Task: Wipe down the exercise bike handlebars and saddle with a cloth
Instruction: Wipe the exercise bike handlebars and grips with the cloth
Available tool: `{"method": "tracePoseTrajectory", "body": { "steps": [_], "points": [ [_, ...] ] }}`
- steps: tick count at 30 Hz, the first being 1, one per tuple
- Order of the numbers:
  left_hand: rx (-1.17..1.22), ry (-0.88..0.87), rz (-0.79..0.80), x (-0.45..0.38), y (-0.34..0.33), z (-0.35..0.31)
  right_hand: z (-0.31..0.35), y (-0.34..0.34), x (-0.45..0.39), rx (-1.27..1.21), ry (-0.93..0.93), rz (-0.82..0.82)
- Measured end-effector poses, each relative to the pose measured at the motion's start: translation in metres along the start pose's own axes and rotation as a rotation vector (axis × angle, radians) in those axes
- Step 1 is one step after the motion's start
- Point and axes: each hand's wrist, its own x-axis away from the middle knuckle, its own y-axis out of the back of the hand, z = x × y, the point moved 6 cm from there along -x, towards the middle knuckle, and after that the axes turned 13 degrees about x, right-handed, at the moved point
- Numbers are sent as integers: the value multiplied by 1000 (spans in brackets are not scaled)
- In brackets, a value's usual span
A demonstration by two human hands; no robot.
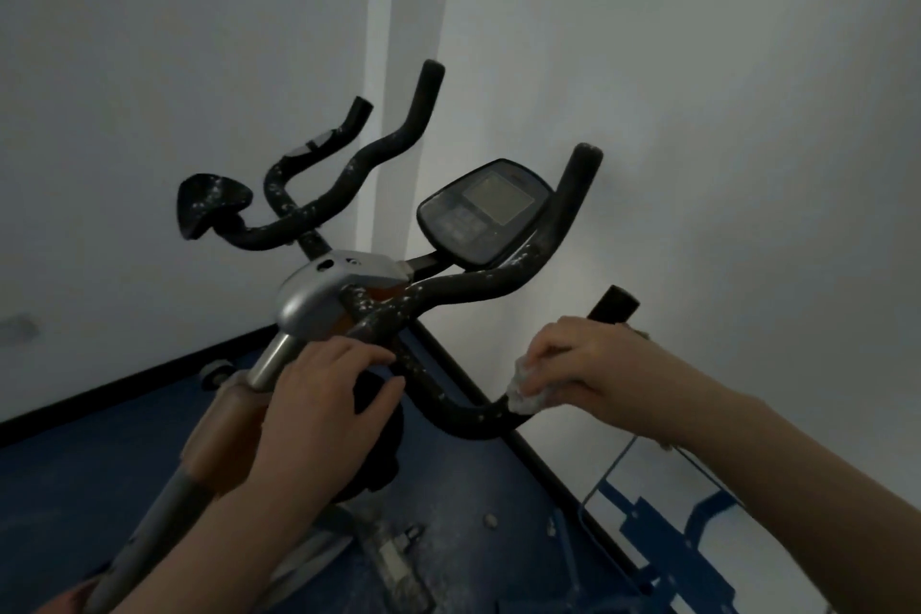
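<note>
The exercise bike's black foam handlebar [463,292] is speckled with white spots and curves up at its ends. My right hand [588,369] grips a whitish cloth [523,394] wrapped round the lower right bend of the bar. My left hand [324,394] holds the bar's centre by the silver stem clamp [319,294], fingers over the top and thumb below. The grey console [486,209] stands above the bar. The saddle is out of view.
White walls meet in a corner just behind the bike. The left wall shows what looks like a reflection of the bars [349,175]. The blue floor [473,538] below is dusty with small debris. A white panel with blue shapes [673,514] lies at lower right.
</note>
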Motion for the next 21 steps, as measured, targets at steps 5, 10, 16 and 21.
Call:
{"method": "tracePoseTrajectory", "body": {
  "steps": [5, 10, 16, 21],
  "points": [
    [-31, 22, -88, 7, 2, 13, 10, -10, -15, -76, 41, 91],
    [-45, 14, -123, 9, 0, 16, 36, -16, -33, -110, 71, 75],
    [-29, 14, -134, 8, 2, 13, 37, -20, -33, -303, -215, -148],
    [5, 53, -134, -5, 8, 24, 24, -9, -20, -172, -297, 79]
  ]
}}
